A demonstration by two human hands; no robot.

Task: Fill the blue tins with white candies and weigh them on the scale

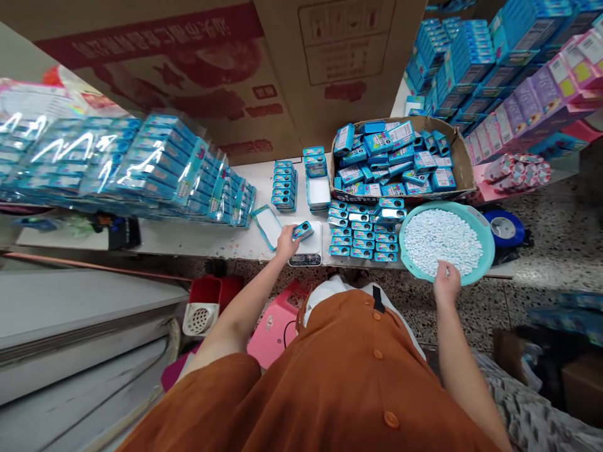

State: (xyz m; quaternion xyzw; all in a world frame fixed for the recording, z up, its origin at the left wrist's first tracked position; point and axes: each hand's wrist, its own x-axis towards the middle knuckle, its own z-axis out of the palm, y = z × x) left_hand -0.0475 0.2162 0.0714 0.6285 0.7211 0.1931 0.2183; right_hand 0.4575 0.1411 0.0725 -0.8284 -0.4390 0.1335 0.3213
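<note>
Far left of the digital scale [305,243], shrink-wrapped packs of blue tins [127,164] are lying in a long bank along the white table [160,240]. Closer to the scale, a stack of tins [284,185] is standing behind it, and an open white-lined tray [267,226] is lying just beside it. The left hand [287,243] is closing around a small blue tin [303,231], holding it over the scale's platform. Just right of the scale, rows of stacked tins [362,233] are filling the table, and behind them a cardboard box [464,157] is holding a loose heap of tins. Further right of the scale, a teal basin [487,251] is holding white tablets [440,242]. The right hand [446,284] is hanging at the basin's near rim, its fingers [441,269] pinching downward over the tablets; whether they are gripping any, I cannot tell. A roll of blue tape [504,228] is sitting farthest right of the scale.
</note>
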